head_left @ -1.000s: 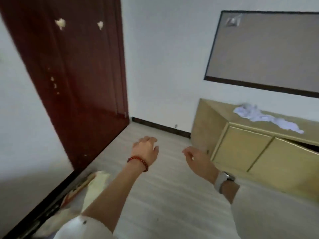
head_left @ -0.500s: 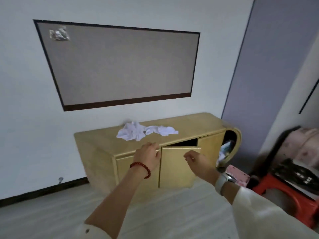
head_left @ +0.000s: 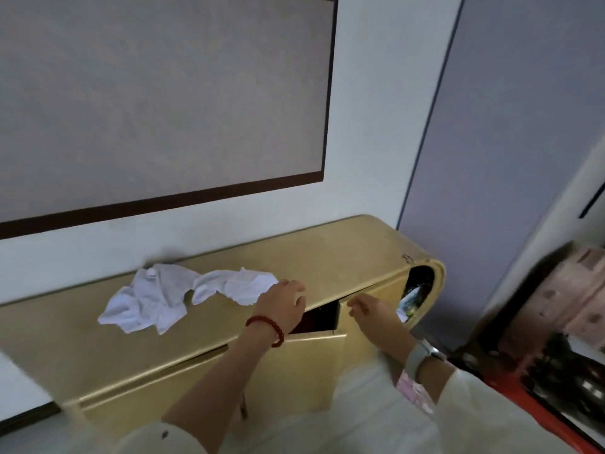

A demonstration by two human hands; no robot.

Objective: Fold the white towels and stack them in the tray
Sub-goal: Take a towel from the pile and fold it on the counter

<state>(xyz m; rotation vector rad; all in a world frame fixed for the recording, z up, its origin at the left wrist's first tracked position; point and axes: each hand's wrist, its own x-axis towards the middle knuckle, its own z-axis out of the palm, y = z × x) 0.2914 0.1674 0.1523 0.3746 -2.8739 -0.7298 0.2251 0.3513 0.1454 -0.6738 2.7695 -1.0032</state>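
Head view, looking down over both forearms at a gold-coloured cabinet [head_left: 82, 355] against a white wall. Crumpled white towels [head_left: 170, 294] lying in a loose string across the cabinet top, left of centre, unfolded. Left hand [head_left: 283, 306] reaching forward over the front edge of the top, palm down, fingers loosely spread and relaxed, fingertips at the right end of the towels; touching or just short, cannot tell. Nothing gripped. Red bead bracelet [head_left: 266, 326] on that wrist, forearm bare, white sleeve pushed back. Right hand [head_left: 373, 314] held out lower, in front of the cabinet's face, fingers loosely curled, thumb and forefinger close together, holding nothing visible. Grey watch [head_left: 420, 357] on its wrist. One cabinet door [head_left: 307, 362] ajar below the hands, dark gap behind. Framed grey panel [head_left: 157, 93] on the wall above. No tray seen.
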